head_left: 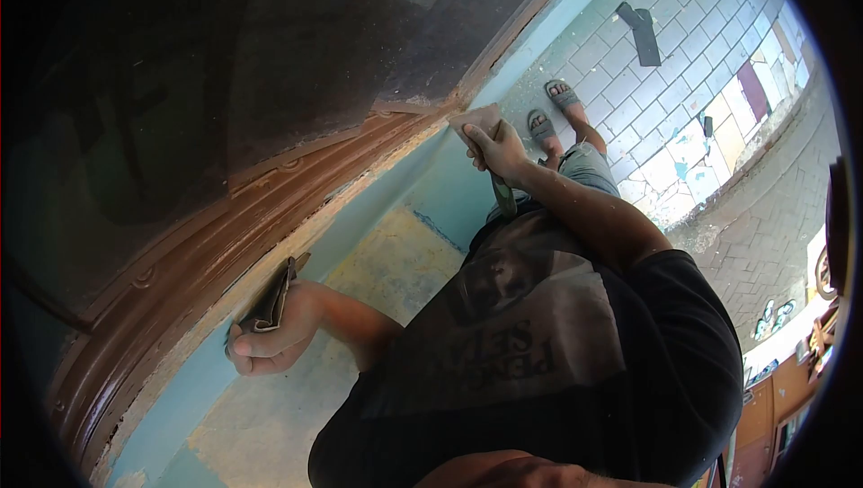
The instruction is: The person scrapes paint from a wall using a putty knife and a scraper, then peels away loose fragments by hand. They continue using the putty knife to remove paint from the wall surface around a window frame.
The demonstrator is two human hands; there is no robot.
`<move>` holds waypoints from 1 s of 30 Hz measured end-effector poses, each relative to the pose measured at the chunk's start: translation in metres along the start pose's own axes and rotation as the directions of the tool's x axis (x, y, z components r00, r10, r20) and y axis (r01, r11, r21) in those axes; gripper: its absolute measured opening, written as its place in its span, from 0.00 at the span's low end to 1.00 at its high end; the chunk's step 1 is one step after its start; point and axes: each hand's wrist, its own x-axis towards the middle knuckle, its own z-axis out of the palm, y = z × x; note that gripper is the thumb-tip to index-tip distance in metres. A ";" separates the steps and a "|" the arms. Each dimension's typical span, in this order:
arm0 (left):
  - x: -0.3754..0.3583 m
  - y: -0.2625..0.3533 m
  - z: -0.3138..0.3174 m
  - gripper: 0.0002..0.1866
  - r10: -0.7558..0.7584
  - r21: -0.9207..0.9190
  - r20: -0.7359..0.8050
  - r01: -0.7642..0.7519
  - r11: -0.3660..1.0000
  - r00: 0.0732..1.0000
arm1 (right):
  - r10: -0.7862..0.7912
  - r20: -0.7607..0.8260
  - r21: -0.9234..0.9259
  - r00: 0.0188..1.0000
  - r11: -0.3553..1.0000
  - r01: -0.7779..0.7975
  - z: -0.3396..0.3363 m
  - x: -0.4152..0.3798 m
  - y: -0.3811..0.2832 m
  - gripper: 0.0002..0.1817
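My right hand [497, 148] is closed around a putty knife with a broad greyish-brown blade [476, 117] and a green handle end [504, 198]. The blade lies at the edge where the brown wooden window frame [297, 184] meets the light blue wall [364, 218]; whether it touches cannot be made out. Lower down on the left, my left hand [274, 335] grips a dark, bent sheet-like piece [268, 304] with a pale ragged edge. It is held close to the wall beside the frame. What is inside its fold is hidden.
Dark window panes [297, 57] fill the upper left. The wall has a patchy yellowish area [387, 259]. My sandalled feet [559, 93] stand on a light tiled floor [620, 66], where dark scraps [643, 39] lie. Wooden furniture [778, 398] stands at the far right.
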 end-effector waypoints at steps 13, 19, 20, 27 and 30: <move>0.000 0.000 0.002 0.15 -0.027 -0.057 -0.004 0.027 0.998 1.000 | -0.043 0.035 0.204 0.998 0.978 0.035 0.034 -0.027 -0.004 0.20; 0.001 -0.003 0.002 0.16 -0.009 -0.091 -0.011 0.008 0.996 1.000 | -0.020 -0.008 0.179 1.000 0.984 0.021 0.023 -0.014 -0.001 0.19; 0.001 -0.003 0.002 0.16 -0.004 -0.085 -0.017 0.002 0.996 1.000 | 0.019 0.031 0.091 0.999 0.996 -0.022 0.023 -0.021 -0.013 0.18; -0.001 0.001 0.004 0.16 0.045 -0.021 0.000 -0.045 0.999 0.999 | 0.041 0.139 -0.175 0.989 0.984 -0.016 0.026 -0.042 -0.057 0.21; -0.001 0.004 -0.002 0.16 0.032 -0.014 0.006 -0.032 0.999 0.999 | 0.064 0.083 -0.225 0.994 0.973 -0.044 0.021 -0.038 -0.051 0.21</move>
